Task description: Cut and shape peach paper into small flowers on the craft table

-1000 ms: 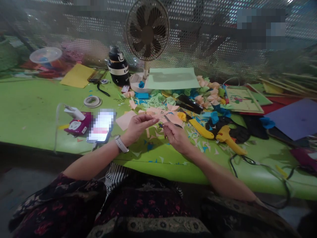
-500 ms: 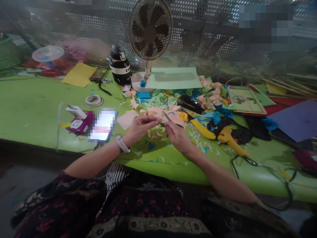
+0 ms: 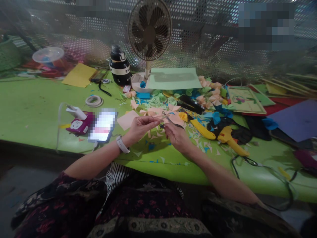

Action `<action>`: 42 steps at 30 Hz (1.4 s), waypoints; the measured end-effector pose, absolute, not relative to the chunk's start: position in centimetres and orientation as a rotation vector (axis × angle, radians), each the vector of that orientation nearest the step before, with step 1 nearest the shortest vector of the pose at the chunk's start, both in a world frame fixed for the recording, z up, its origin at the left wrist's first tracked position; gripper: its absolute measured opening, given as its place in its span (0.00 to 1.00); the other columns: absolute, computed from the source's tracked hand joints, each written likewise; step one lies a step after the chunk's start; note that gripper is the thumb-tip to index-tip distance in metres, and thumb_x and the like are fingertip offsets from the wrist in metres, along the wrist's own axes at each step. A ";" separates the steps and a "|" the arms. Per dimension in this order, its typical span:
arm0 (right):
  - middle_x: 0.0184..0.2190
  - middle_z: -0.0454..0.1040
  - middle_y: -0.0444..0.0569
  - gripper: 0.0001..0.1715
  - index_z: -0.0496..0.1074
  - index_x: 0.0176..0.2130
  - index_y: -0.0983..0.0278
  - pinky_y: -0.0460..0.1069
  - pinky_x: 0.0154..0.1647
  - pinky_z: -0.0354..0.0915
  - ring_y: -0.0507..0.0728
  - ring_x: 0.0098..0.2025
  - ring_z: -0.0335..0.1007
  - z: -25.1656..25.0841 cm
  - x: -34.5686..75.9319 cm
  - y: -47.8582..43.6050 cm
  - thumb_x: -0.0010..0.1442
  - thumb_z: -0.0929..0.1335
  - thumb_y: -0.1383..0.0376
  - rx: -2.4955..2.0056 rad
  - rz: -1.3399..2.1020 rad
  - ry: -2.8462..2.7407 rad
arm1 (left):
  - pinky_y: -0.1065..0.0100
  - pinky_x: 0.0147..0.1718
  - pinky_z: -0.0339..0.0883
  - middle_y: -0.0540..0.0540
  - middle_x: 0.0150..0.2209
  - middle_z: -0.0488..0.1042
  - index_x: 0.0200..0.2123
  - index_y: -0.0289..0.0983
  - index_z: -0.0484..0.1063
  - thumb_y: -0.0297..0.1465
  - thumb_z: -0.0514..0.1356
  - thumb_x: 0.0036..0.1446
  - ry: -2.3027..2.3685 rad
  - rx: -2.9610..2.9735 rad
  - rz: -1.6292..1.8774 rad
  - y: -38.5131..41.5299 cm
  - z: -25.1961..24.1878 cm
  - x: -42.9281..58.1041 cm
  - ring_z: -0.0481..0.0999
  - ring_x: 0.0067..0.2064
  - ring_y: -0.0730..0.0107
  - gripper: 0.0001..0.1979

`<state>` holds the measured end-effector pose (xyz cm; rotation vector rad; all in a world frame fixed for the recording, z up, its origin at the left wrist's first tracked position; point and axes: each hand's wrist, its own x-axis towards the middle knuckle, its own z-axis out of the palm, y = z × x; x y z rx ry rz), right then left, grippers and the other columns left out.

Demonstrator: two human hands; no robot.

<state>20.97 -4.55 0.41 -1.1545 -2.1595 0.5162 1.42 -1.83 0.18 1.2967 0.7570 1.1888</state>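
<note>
My left hand pinches a small peach paper piece above the green table. My right hand is closed round small scissors, whose blades point up and left at the paper. Both hands hover over a litter of peach, blue and green paper scraps. A white watch sits on my left wrist.
A phone and a purple device lie left of my hands. A yellow glue gun and a yellow cutter lie to the right. A desk fan, a dark bottle and tape rolls stand behind.
The hands stay almost in place. The scissors' blades have shifted slightly against the peach paper between my fingers.
</note>
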 end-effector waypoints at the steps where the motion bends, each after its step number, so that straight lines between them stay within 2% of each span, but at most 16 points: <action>1: 0.27 0.71 0.47 0.24 0.64 0.36 0.60 0.48 0.30 0.60 0.54 0.26 0.66 0.4 21.0 -4.6 0.71 0.53 0.49 -1.152 0.536 -2.161 | 0.58 0.49 0.75 0.44 0.38 0.83 0.33 0.39 0.82 0.39 0.72 0.48 0.750 1.285 1.180 -1.8 0.2 1.4 0.81 0.41 0.66 0.10; 8: 0.27 0.71 0.46 0.20 0.65 0.34 0.61 0.49 0.32 0.63 0.54 0.28 0.68 1.0 20.8 -5.0 0.72 0.55 0.54 -1.150 0.653 -2.135 | 0.61 0.48 0.74 0.45 0.36 0.83 0.32 0.39 0.82 0.38 0.73 0.47 0.745 1.217 1.173 -1.7 -0.2 1.5 0.81 0.40 0.67 0.10; 12: 0.38 0.77 0.51 0.15 0.69 0.46 0.62 0.50 0.38 0.68 0.56 0.36 0.73 0.8 20.7 -5.0 0.69 0.61 0.56 -1.118 0.628 -2.103 | 0.64 0.44 0.75 0.47 0.33 0.82 0.28 0.39 0.81 0.37 0.74 0.46 0.760 1.210 1.242 -1.7 -0.3 1.5 0.80 0.37 0.70 0.09; 14: 0.43 0.77 0.53 0.17 0.69 0.50 0.62 0.52 0.40 0.69 0.58 0.40 0.74 0.3 20.6 -4.9 0.66 0.65 0.56 -1.110 0.561 -2.081 | 0.64 0.43 0.75 0.48 0.31 0.81 0.26 0.39 0.80 0.37 0.74 0.46 0.765 1.219 1.262 -1.7 -0.3 1.5 0.80 0.35 0.71 0.09; 19: 0.42 0.78 0.53 0.12 0.71 0.46 0.61 0.54 0.45 0.70 0.60 0.44 0.75 -0.6 20.6 -4.6 0.68 0.62 0.59 -1.113 0.477 -2.070 | 0.64 0.43 0.75 0.48 0.31 0.81 0.26 0.38 0.79 0.37 0.74 0.45 0.753 1.235 1.279 -1.8 -0.1 1.6 0.79 0.35 0.70 0.10; 23: 0.40 0.77 0.52 0.15 0.71 0.46 0.60 0.53 0.43 0.70 0.58 0.41 0.75 -0.4 20.7 -4.5 0.70 0.60 0.57 -1.113 0.508 -2.049 | 0.61 0.46 0.75 0.47 0.33 0.82 0.28 0.39 0.81 0.39 0.75 0.43 0.766 1.227 1.253 -1.8 0.3 1.6 0.80 0.38 0.67 0.12; 30: 0.31 0.74 0.48 0.15 0.71 0.43 0.61 0.50 0.33 0.68 0.55 0.32 0.72 0.2 20.8 -4.7 0.70 0.60 0.57 -1.105 0.683 -2.053 | 0.61 0.50 0.74 0.45 0.37 0.83 0.32 0.39 0.82 0.38 0.73 0.48 0.708 1.213 1.199 -1.7 -0.1 1.4 0.81 0.42 0.67 0.10; 36: 0.36 0.77 0.52 0.13 0.71 0.43 0.62 0.51 0.35 0.68 0.57 0.35 0.74 0.0 20.7 -4.9 0.66 0.65 0.55 -1.121 0.585 -2.073 | 0.62 0.44 0.76 0.47 0.31 0.82 0.25 0.38 0.80 0.38 0.74 0.45 0.756 1.228 1.243 -1.8 0.0 1.5 0.81 0.37 0.68 0.11; 42: 0.31 0.74 0.46 0.13 0.67 0.42 0.62 0.47 0.27 0.65 0.51 0.23 0.70 -0.1 20.7 -4.9 0.69 0.61 0.56 -1.145 0.765 -2.020 | 0.61 0.45 0.76 0.46 0.33 0.82 0.29 0.39 0.81 0.39 0.74 0.44 0.754 1.234 1.220 -1.7 0.0 1.5 0.81 0.38 0.67 0.12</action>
